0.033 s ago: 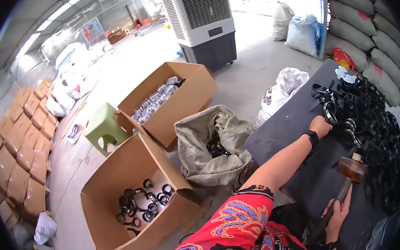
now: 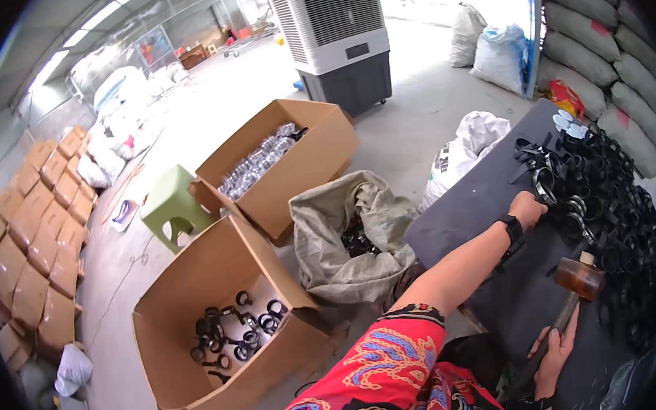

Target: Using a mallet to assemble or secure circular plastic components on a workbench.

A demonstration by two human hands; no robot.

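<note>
My left hand (image 2: 527,209) reaches over the dark grey work surface (image 2: 463,208) to the near edge of a heap of black ring-shaped clamps (image 2: 600,183). Its fingers are curled closed against the rings; what lies in them is hidden. A shiny metal-lined ring (image 2: 543,182) sits just beyond the knuckles. In my right hand (image 2: 559,349), lower down, is the handle of a mallet (image 2: 580,277) with a brown barrel-shaped head. The mallet's head is raised toward the heap, its handle slanting down to the left.
Left of the surface stand an open sack (image 2: 356,272) with dark parts inside, a cardboard box (image 2: 228,398) with several ring clamps, and another box (image 2: 301,161) of clear-wrapped pieces. A green stool (image 2: 170,202), a white sack (image 2: 470,147) and an air cooler (image 2: 344,65) stand beyond.
</note>
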